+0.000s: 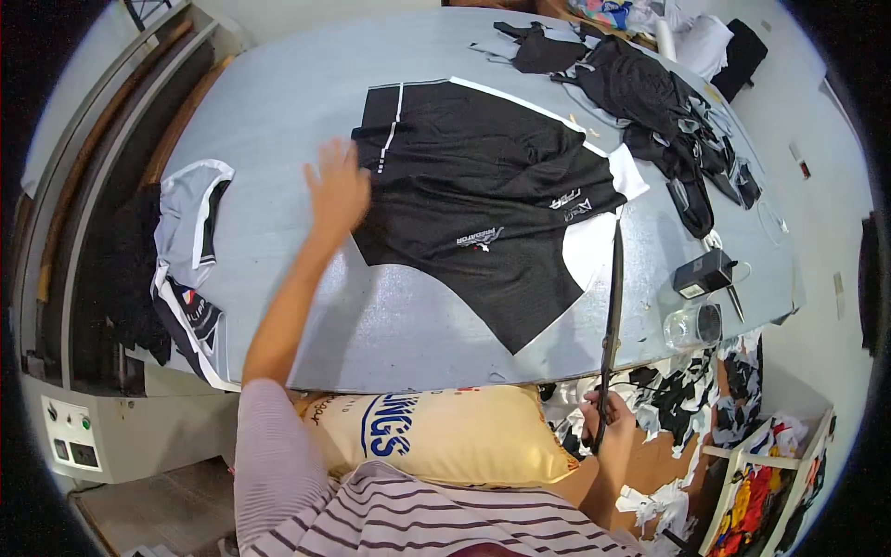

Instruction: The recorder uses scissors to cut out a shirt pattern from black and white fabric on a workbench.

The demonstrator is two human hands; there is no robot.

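Observation:
A black fabric garment piece (pixel 464 176) with white trim and small printed emblems is spread over the grey table (pixel 278 306). My left hand (pixel 339 190) is at its left edge with the fingers apart and nothing gripped; whether it presses on the cloth I cannot tell. Low on the right, my right hand (pixel 608 422) is closed around the handles of long dark scissors (pixel 613 306). Their blades point away from me and up, with the tips beside the white panel at the garment's right side. The blades look closed together.
Black and grey garment pieces (pixel 650 102) are heaped at the far right. Near the right edge stand a small black box (pixel 703 274) and a clear jar (pixel 691 327). More cut cloth (pixel 190 269) hangs over the left edge. A yellow printed sack (pixel 445 432) is against the near edge.

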